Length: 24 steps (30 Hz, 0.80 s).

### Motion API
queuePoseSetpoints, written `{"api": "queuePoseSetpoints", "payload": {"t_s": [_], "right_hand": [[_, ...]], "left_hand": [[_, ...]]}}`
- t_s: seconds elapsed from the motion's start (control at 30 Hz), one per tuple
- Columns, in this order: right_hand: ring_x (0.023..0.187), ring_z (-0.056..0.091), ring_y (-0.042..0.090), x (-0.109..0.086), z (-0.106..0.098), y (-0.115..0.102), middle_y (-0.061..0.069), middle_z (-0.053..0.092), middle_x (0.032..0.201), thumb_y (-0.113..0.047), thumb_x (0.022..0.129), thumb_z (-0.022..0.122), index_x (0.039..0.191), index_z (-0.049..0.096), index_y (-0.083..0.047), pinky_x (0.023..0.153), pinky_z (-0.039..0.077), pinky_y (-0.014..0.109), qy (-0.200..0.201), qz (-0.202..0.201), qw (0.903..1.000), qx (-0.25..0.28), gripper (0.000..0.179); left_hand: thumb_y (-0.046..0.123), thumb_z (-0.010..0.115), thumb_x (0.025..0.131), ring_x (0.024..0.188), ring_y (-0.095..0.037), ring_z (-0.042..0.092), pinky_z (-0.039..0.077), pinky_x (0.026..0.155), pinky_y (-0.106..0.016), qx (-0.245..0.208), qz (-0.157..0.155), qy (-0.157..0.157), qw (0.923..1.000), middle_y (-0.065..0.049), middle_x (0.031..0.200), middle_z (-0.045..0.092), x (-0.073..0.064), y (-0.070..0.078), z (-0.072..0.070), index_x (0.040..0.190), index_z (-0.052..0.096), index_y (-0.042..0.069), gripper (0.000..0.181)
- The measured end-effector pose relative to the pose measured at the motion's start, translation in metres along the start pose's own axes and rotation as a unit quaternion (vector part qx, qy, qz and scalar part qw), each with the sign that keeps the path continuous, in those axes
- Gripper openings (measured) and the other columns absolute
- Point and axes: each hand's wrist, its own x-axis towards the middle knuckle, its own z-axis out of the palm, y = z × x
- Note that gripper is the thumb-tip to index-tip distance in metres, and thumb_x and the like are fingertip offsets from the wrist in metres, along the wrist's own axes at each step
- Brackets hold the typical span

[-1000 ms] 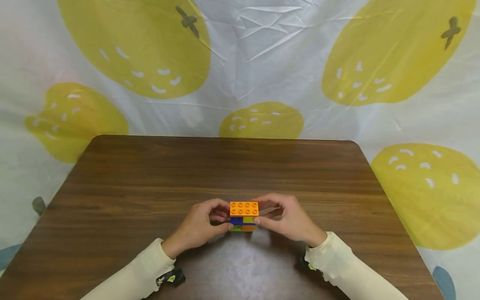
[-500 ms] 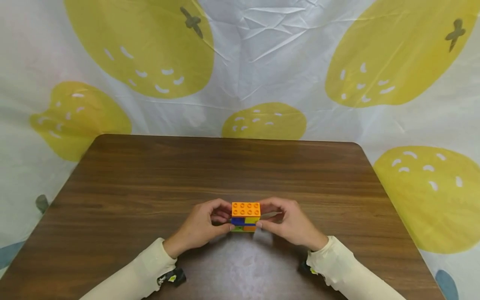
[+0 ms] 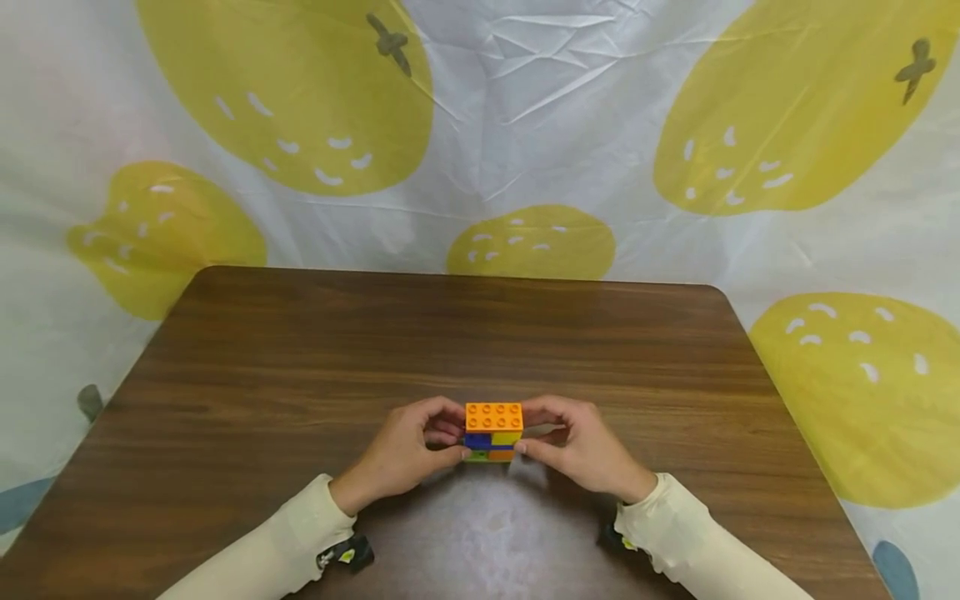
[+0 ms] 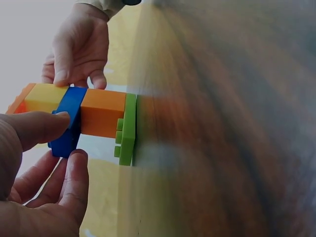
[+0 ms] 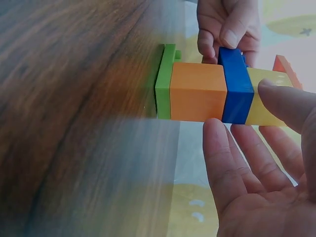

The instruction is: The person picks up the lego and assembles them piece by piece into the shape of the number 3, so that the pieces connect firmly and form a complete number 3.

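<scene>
A small stack of toy building bricks stands upright on the table in the head view, topped by an orange studded brick [image 3: 494, 416]. Below come a yellow brick [image 5: 259, 112], a blue brick [image 5: 237, 86], a lower orange brick [image 4: 102, 112] and a green base plate [image 4: 128, 129]. My left hand [image 3: 405, 450] holds the stack's left side, thumb and fingertips on either side of the blue brick. On the other side, my right hand [image 3: 585, 446] pinches it, thumb on the yellow brick and fingertips along the opposite face. The green plate appears to rest on the tabletop.
The brown wooden table [image 3: 450, 333] has rounded far corners. Behind it hangs a white cloth [image 3: 337, 233] printed with large yellow fruit. Dark devices are strapped at both wrists, such as the left wrist device [image 3: 348, 552].
The right fingertips have drawn back slightly from the top brick's far corner. Otherwise the hands keep their hold on the stack; the whole head view has shifted a little.
</scene>
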Motion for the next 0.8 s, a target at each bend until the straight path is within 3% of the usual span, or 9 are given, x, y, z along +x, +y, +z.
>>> {"api": "queuePoseSetpoints", "payload": {"t_s": [0.27,0.6,0.8], "right_hand": [[0.107,0.076,0.034,-0.0009,-0.0004,-0.0028,0.013,0.076,0.125,-0.004,0.090,0.083,0.127,0.071,-0.007,0.084,0.065,0.032,0.002,0.004,0.9999,0.011,0.038],[0.101,0.078,0.025,-0.0019,0.0012,-0.0021,0.016,0.078,0.118,-0.004,0.093,0.081,0.130,0.069,-0.002,0.086,0.065,0.037,0.008,-0.011,0.9999,0.007,0.039],[0.099,0.077,0.019,-0.0012,0.0016,-0.0026,0.013,0.079,0.115,-0.007,0.094,0.080,0.132,0.068,-0.003,0.088,0.064,0.033,0.016,-0.020,0.9996,-0.008,0.039]], "left_hand": [[0.008,0.085,0.089,0.101,-0.019,0.073,0.062,0.088,-0.023,-0.006,0.004,-0.002,1.0000,-0.011,0.116,0.073,0.0005,0.0010,0.0002,0.122,0.069,0.004,0.037],[0.010,0.085,0.090,0.099,-0.019,0.074,0.062,0.087,-0.023,-0.002,0.017,0.008,0.9998,-0.012,0.115,0.075,-0.0025,0.0044,0.0000,0.123,0.070,0.004,0.037],[0.014,0.084,0.092,0.104,-0.022,0.076,0.063,0.089,-0.026,0.005,0.022,0.009,0.9997,-0.014,0.120,0.075,-0.0024,0.0054,-0.0009,0.126,0.070,0.004,0.038]]}}
